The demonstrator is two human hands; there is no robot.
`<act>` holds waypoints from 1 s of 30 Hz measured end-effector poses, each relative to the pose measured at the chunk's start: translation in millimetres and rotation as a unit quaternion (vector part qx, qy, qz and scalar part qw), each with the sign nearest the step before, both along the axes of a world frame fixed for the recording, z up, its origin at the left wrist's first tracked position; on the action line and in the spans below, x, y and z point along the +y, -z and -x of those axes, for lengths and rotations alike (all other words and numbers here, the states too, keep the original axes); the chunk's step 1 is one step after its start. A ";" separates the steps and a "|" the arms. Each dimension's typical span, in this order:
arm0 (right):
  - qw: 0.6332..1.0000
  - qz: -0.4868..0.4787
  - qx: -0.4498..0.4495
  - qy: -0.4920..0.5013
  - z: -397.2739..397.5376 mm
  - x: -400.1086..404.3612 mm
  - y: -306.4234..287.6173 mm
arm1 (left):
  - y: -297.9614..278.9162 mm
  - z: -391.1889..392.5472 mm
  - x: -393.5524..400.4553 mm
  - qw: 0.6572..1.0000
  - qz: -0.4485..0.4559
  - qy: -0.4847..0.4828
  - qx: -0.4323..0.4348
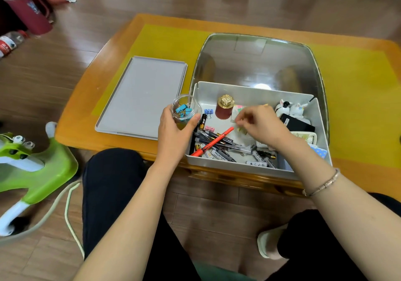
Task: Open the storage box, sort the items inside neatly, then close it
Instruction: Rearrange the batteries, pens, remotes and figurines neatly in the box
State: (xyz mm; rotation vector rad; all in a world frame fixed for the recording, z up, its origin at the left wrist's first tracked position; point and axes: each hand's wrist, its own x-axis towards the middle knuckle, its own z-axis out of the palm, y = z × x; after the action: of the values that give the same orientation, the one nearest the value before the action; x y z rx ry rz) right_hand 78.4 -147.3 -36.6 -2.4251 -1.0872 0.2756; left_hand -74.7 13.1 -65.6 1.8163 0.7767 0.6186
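The grey storage box (321,128) stands open at the table's near edge, its clear lid (258,63) swung up behind it. Inside lie several pens, an orange marker (213,141), batteries, a blue binder clip (208,111), a pink clip (209,128), a red jar with a gold top (225,107), two small white figurines (290,108) and a black case (297,125). My left hand (173,133) grips a small clear jar (185,109) holding blue clips, just left of the box. My right hand (260,122) reaches into the box's middle, fingers curled; whether they pinch anything is hidden.
A flat grey tray (138,94) lies on the yellow-topped wooden table (165,39) to the left of the box. A green and white plastic toy (32,167) stands on the floor at left. My knees sit below the table's edge.
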 end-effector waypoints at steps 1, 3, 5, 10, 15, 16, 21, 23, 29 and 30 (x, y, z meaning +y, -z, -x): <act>0.997 0.040 0.046 -0.053 5.0 -0.8 -2.6 | 0.2 -0.8 -0.7 1.000 0.001 -0.002 -0.001; 0.974 0.143 0.118 -0.133 15.3 -0.3 -1.8 | 0.7 -1.9 -1.9 1.000 0.000 -0.004 -0.005; 0.960 0.215 0.107 -0.144 19.4 0.2 6.4 | 0.4 -2.6 -3.5 1.000 0.001 -0.003 -0.009; 0.983 0.175 0.007 -0.049 17.9 7.6 17.0 | 2.7 -1.1 -4.6 1.000 0.010 -0.003 -0.017; 0.980 0.171 0.049 -0.091 27.2 13.8 24.8 | 2.7 1.9 -3.2 0.999 -0.001 -0.006 -0.034; 0.980 0.167 0.051 -0.092 28.1 14.4 25.7 | 2.0 2.4 -4.0 0.999 -0.013 -0.003 -0.035; 0.983 0.150 0.038 -0.103 30.4 12.7 28.0 | -2.5 3.6 -8.1 0.998 -0.037 0.013 -0.056; 0.982 0.156 0.034 -0.098 30.5 8.8 28.0 | -3.3 3.1 -9.8 0.997 -0.046 0.022 -0.060; 0.980 0.170 0.045 -0.096 29.2 2.0 27.9 | -2.4 0.6 -14.8 0.998 -0.058 0.028 -0.027; 0.980 0.166 0.045 -0.096 29.0 0.7 28.0 | -1.7 -0.1 -15.1 0.997 -0.062 0.029 -0.026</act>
State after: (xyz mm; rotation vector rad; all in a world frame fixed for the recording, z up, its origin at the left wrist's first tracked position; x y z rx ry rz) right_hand 49.4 -146.6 -64.7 -2.5627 -1.3247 0.6733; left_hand -74.6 -2.0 -64.0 1.9217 0.6609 0.6863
